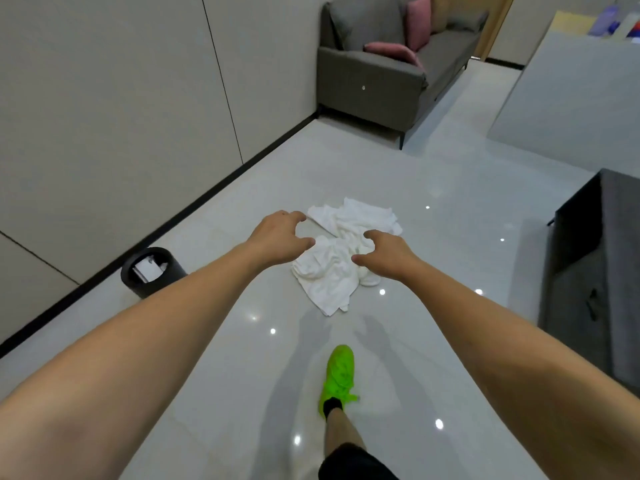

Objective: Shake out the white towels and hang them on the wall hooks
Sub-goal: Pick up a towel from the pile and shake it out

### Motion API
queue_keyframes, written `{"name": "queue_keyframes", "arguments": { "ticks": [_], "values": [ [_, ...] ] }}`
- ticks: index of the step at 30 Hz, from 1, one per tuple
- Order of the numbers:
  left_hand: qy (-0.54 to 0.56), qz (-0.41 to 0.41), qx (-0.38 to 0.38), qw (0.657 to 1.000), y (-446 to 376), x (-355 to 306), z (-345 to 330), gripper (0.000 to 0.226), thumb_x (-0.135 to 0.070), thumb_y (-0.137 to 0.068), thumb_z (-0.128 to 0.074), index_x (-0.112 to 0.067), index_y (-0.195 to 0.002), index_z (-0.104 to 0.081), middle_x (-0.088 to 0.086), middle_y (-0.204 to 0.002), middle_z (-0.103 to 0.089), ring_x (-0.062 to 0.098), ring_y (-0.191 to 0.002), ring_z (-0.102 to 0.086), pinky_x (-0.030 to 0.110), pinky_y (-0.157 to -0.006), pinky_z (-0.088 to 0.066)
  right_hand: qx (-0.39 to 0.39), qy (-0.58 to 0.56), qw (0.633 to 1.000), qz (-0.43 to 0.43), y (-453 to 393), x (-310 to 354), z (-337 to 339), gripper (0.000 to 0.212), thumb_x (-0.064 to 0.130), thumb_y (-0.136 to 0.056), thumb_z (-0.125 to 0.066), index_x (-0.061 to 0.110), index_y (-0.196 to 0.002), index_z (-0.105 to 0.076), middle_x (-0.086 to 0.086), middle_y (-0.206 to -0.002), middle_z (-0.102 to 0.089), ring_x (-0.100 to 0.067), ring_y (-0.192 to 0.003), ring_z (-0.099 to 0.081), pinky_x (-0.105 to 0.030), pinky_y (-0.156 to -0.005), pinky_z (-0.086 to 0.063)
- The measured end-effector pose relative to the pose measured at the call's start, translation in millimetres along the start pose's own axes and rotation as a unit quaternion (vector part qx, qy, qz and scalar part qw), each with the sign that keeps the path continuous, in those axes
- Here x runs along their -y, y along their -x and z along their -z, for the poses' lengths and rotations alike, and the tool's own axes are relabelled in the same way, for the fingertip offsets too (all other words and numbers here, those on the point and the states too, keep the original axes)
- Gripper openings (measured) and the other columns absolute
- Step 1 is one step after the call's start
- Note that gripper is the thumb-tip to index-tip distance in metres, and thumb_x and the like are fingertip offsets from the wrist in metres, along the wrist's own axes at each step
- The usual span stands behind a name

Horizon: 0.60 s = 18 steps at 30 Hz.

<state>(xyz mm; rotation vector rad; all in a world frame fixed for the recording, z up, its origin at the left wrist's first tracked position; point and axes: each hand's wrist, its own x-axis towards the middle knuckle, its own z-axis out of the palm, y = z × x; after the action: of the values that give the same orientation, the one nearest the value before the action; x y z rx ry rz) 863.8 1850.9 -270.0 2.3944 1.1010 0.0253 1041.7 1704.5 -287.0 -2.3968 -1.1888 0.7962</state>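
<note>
Head view: left hand (280, 237), right hand (384, 252) half-curled, empty, over towels (332, 268)

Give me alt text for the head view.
Both bare hands, left hand and right hand, reach with loosely curled fingers over crumpled white towels on a glossy floor, holding nothing. A black bin stands left by the wall; a grey sofa sits beyond.
</note>
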Motion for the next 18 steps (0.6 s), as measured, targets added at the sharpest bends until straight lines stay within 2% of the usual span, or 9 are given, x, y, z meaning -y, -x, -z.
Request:
{"name": "queue_keyframes", "arguments": {
  "ticks": [4,7,13,18],
  "values": [
    [-0.006,0.015,0.024,1.0,-97,21,-12,0.065,-0.047,-0.09,-0.061,-0.023,-0.146,-0.04,0.006,-0.148,-0.043,0.026,-0.132,-0.044,0.036,-0.102,-0.039,0.021,-0.033,0.999,-0.027,-108,-15,-10,0.073,0.037,-0.087,-0.068,0.014,-0.15,-0.038,-0.006,-0.147,-0.049,-0.025,-0.134,-0.045,-0.029,-0.096,-0.038],
    [0.001,0.049,0.053,0.997,-168,41,-24,0.064,-0.046,-0.09,-0.061,-0.024,-0.146,-0.04,0.005,-0.148,-0.042,0.025,-0.132,-0.044,0.033,-0.1,-0.037,0.066,-0.058,0.994,-0.059,-188,-27,-23,0.072,0.035,-0.087,-0.068,0.013,-0.149,-0.039,-0.007,-0.137,-0.056,-0.023,-0.129,-0.049,-0.026,-0.09,-0.039],
    [0.006,0.108,0.122,0.987,-272,78,-47,0.063,-0.046,-0.09,-0.06,-0.024,-0.146,-0.041,0.006,-0.148,-0.042,0.026,-0.134,-0.041,0.035,-0.102,-0.036,0.15,-0.05,0.982,-0.102,-299,-42,-44,0.071,0.034,-0.088,-0.069,0.01,-0.148,-0.039,-0.01,-0.146,-0.049,-0.024,-0.134,-0.045,-0.032,-0.105,-0.041],
    [0.005,0.121,0.159,0.98,-335,113,-64,0.061,-0.046,-0.09,-0.06,-0.022,-0.144,-0.044,0.009,-0.144,-0.046,0.027,-0.133,-0.043,0.033,-0.103,-0.035,0.177,-0.047,0.973,-0.143,-365,-49,-67,0.067,0.033,-0.088,-0.068,0.01,-0.146,-0.043,-0.01,-0.147,-0.049,-0.024,-0.134,-0.045,-0.031,-0.104,-0.038]
  ]
}}
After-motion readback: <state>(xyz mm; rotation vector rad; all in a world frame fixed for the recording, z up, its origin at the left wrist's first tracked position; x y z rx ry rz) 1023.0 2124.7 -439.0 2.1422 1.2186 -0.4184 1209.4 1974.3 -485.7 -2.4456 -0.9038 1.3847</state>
